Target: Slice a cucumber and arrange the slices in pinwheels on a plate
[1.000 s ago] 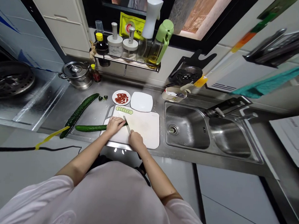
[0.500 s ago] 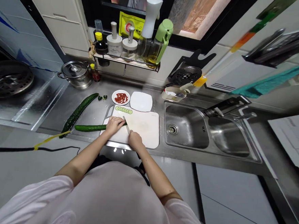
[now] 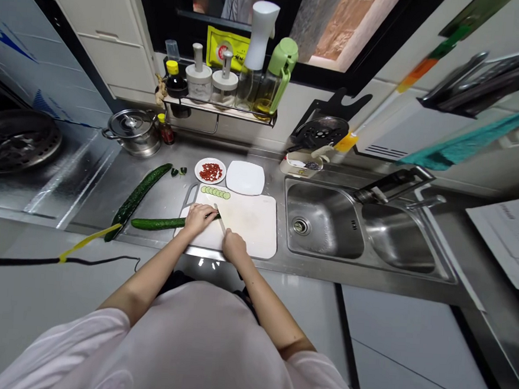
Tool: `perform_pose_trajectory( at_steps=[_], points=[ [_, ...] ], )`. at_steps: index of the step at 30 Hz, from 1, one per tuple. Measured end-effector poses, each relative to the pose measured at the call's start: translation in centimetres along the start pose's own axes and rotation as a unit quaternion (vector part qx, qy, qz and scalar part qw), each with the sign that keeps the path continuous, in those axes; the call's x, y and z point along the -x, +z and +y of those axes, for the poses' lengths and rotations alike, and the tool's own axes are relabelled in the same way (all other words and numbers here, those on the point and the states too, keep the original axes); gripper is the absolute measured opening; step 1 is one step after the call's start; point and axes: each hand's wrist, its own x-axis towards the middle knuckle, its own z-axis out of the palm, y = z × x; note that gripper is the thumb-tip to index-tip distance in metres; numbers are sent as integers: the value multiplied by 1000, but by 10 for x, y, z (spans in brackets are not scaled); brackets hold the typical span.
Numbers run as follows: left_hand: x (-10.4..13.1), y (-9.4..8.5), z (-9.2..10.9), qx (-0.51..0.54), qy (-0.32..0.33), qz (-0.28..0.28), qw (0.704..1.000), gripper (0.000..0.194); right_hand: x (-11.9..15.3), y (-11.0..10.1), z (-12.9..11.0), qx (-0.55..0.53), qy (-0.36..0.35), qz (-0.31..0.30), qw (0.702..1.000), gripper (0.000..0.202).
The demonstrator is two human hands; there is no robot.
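My left hand (image 3: 200,218) is closed over a cucumber (image 3: 157,223) that lies partly on the white cutting board (image 3: 257,230) and sticks out past its left edge. Wrapped round the handle of a knife (image 3: 221,218) is my right hand (image 3: 234,245). The blade stands at the cucumber's right end, close to my left fingertips. A row of thin cucumber slices (image 3: 215,192) lies along the board's upper left edge. A second whole cucumber (image 3: 138,201) rests on the steel counter to the left, with small dark green end pieces (image 3: 178,171) beside its tip.
Behind the board stand a plate of chopped red pieces (image 3: 210,171) and a white square dish (image 3: 245,177). A steel pot (image 3: 134,132) is at the back left, under a shelf of bottles and jars (image 3: 221,106). To the right is a double sink (image 3: 324,217).
The whole view has shifted slightly downward. Both hands, the knife and the cucumber keep almost the same places relative to the board.
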Motion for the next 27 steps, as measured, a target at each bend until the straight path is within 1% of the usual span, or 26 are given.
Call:
perform_pose_trajectory(
  at_steps=[3,5,11,15,19,27],
  points=[
    [0,0,0,1,-4,2,1000,22,7,7,4,3,2,7,1000,26],
    [0,-1,1,2,-4,1,1000,22,8,8,3,3,4,12,1000,26],
    [-1,-3,2,0,-4,-4,1000,24,-7,-6,-9,-7,11,-3,1000,27],
    [-1,-3,3,-2,-4,-2,1000,22,-15,-11,-13,-14,5,6,1000,28],
    [0,-3,3,-2,-5,-6,1000,22,-12,-8,-9,-14,0,3,1000,27],
    [-1,-1,2,-5,-11,-7,1000,22,5,6,2,-1,3,11,1000,25]
  ],
)
